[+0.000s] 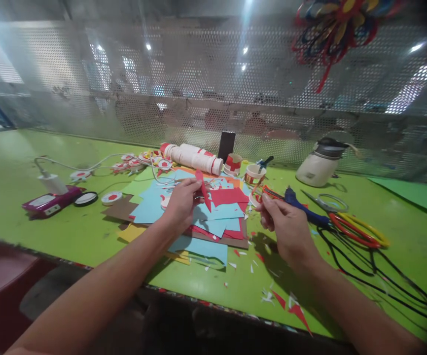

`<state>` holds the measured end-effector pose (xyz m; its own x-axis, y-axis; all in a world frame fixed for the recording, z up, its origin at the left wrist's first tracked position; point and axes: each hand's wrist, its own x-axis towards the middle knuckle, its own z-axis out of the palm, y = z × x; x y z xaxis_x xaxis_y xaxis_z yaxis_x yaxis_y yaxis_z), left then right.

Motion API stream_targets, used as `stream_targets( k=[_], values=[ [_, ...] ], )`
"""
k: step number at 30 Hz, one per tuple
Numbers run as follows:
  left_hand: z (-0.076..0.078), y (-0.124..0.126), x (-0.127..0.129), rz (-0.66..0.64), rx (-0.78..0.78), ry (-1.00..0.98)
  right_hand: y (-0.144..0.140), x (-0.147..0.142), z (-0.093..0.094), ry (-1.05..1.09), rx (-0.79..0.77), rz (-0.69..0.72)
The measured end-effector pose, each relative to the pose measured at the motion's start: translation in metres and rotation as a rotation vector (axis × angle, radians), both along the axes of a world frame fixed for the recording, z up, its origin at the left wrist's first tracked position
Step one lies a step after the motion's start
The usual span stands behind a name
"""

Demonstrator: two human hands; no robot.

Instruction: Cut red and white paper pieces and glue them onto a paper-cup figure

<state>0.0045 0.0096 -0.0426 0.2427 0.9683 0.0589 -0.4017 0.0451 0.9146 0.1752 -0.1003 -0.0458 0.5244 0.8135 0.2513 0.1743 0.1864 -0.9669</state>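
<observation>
My left hand [181,203] pinches a narrow piece of red paper [205,193], held upright above a pile of coloured sheets. My right hand [285,224] is closed, thumb against fingers, over the table right of the pile. What it grips is too small and hidden to make out; an orange-red handle [272,193] shows just behind its fingertips. Under the left hand lie light blue paper [145,207] and a red sheet [230,196]. Beside the right hand rest a blue glue gun [305,209] and scissors [357,230] with red and yellow handles.
White paper rolls [195,157], a black phone-like slab [227,145] and small round containers [255,174] stand behind the pile. A jug [320,162] is at the back right. A purple power strip [53,201] lies left. Paper scraps [278,298] and a black cable [374,266] spread right.
</observation>
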Motion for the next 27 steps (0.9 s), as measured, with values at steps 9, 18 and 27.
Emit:
stream_targets(
  k=[9,18,27],
  values=[
    [-0.0002,-0.005,0.0036,0.023,0.0,-0.028,0.0011,0.0023,-0.0068,-0.111,-0.018,0.029],
    [0.0052,-0.0085,0.0027,0.043,0.022,-0.056,-0.0022,-0.0006,-0.004,-0.217,-0.062,0.051],
    [0.0032,-0.0087,0.0027,0.026,0.041,-0.05,-0.0038,-0.0044,-0.0025,-0.25,-0.101,0.06]
  ],
)
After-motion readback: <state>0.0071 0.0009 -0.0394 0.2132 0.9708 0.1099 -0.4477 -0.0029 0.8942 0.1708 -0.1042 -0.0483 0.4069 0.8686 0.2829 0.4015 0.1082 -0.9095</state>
